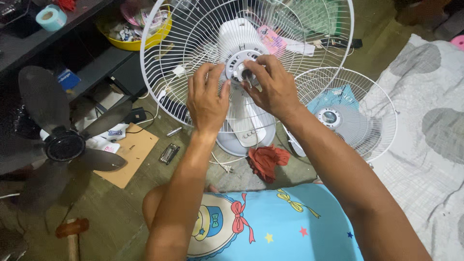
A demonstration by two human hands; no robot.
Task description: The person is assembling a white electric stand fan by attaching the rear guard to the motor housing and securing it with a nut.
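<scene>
Both hands on the white fan's rear grille (193, 53): right hand (270, 84) fingers pinching the hub nut (244, 73), left hand (207, 96) fingers spread flat beside it, steadying.

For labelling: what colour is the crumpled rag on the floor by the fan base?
Red rag, head view.

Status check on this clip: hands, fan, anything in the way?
Left hand flat on the white rear guard, beside the hub. Right hand fingers pinching the grey hub ring. Front guard off, lying to the right. Nothing blocking.
</scene>
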